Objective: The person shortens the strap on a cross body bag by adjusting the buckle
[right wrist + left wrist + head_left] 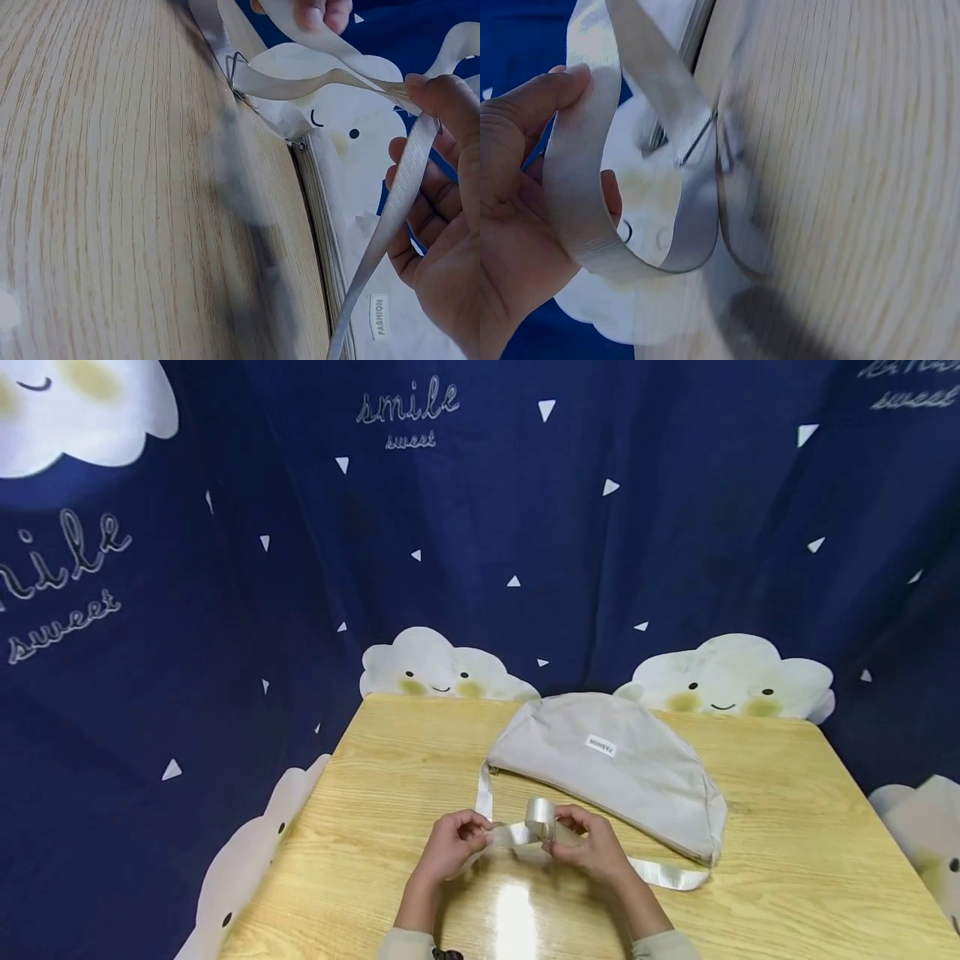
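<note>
A pale grey half-moon bag (585, 756) lies on the table with its straight zipped edge toward the person. Its satin-like strap (513, 835) runs out in front of it, between the two hands. My left hand (453, 845) pinches one stretch of strap between thumb and fingers; the left wrist view shows this band (577, 187) hanging in a loop. With thumb and fingers, my right hand (596, 845) grips the strap where layers meet, and a loop stands up beside the fingertips. In the right wrist view, a thin metal slider (236, 71) sits farther along the strap.
A wooden table (375, 793) carries the bag, whose white label (601, 745) faces up. Behind and beside the table hangs a dark blue curtain (472, 510) with white clouds and triangles. Another strap stretch (667, 874) lies by the bag's right corner.
</note>
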A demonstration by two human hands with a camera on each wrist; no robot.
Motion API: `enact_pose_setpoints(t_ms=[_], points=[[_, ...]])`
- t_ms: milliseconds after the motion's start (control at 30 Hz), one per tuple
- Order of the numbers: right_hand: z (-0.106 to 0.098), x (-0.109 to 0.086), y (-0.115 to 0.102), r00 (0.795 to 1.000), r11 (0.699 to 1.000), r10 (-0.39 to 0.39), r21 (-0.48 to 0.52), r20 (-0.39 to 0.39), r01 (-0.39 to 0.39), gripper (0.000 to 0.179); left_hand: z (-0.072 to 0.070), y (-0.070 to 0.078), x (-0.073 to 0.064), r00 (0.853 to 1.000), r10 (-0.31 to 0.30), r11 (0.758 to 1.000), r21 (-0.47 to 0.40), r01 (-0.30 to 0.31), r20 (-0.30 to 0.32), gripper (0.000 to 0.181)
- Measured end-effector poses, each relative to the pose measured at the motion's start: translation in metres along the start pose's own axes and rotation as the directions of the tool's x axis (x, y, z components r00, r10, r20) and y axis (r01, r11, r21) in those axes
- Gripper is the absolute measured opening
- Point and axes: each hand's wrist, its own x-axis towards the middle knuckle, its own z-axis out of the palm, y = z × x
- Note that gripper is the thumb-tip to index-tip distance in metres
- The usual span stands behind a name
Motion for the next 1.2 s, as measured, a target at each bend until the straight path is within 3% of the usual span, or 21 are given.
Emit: enact_pose_setpoints(t_ms=[233, 367, 600, 733, 933, 1067, 1200], points=[[0.002, 0.005, 0.039, 1.000, 0.999, 0.010, -0.033, 0.001, -0.010, 0.042, -0.006, -0.041, 0.006, 0.998, 0.022, 0.999, 0.026, -0.021, -0.057, 0.008], [0.003, 0.005, 0.042, 0.999, 0.999, -0.031, -0.032, -0.006, 0.031, 0.040, -0.003, -0.036, 0.006, 0.999, 0.012, 1.000, -0.012, -0.012, -0.031, 0.014], [0.006, 0.005, 0.040, 0.998, 0.998, -0.058, -0.016, -0.025, 0.057, 0.040, 0.009, 0.001, 0.005, 0.999, -0.007, 1.000, -0.023, 0.008, 0.046, 0.021], [0.007, 0.005, 0.039, 0.998, 0.998, -0.062, -0.005, -0.016, 0.062, 0.040, 0.017, 0.012, 0.007, 0.996, -0.015, 1.000, -0.013, 0.016, 0.089, 0.022], [0.007, 0.005, 0.038, 0.998, 0.998, -0.062, 0.002, -0.019, 0.062, 0.040, 0.020, 0.012, 0.009, 0.996, 0.015, 1.000, 0.012, -0.016, 0.091, 0.019], [0.006, 0.005, 0.037, 0.998, 0.999, -0.052, -0.006, -0.046, 0.052, 0.039, 0.015, 0.007, 0.008, 0.997, 0.034, 0.999, 0.017, -0.035, 0.062, 0.016], [0.004, 0.004, 0.036, 0.998, 0.999, -0.040, -0.023, -0.057, 0.038, 0.039, 0.006, 0.001, 0.004, 0.999, 0.015, 1.000, -0.021, -0.015, 0.033, 0.015]])
